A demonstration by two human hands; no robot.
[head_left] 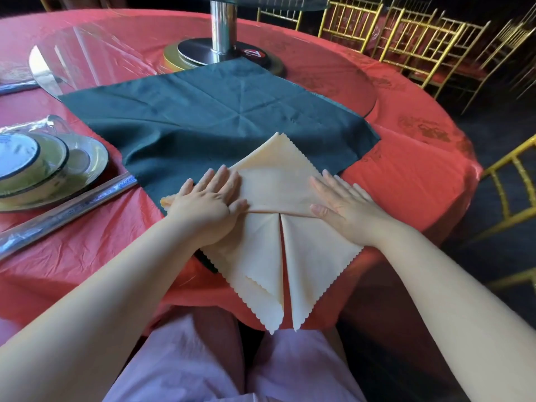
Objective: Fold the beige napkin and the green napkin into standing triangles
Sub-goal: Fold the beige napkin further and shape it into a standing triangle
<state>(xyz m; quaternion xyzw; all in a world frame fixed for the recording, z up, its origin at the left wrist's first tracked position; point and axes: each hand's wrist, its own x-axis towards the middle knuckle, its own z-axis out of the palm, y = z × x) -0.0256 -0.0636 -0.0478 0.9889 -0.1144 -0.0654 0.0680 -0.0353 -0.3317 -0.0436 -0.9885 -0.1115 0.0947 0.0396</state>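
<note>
Nearest, the person's lap in pale pink cloth sits at the edge of a round table [87, 250] covered in a shiny red cloth. The beige napkin [278, 187] lies at that near edge, folded into a kite shape: two long flaps with scalloped edges meet along a centre slit and their points hang over the table rim, while an upper triangle points away. A horizontal crease crosses the middle. The left hand [208, 201] lies flat on the left side of this crease, fingers spread and straight, palm down, grasping nothing. The right hand [345, 204] presses flat on the right side in the same way, fingers extended, thumb at the crease.

Under the beige napkin's far half lies the green napkin [203, 117], spread open and flat, creased in a star pattern. To the left stands a stack of wrapped dishes [43, 166] with wrapped chopsticks [66, 210] beside it. Beyond the green napkin rises a glass turntable [95, 53] on a metal post [222, 24]. Gold chairs [417, 39] stand at the far right.
</note>
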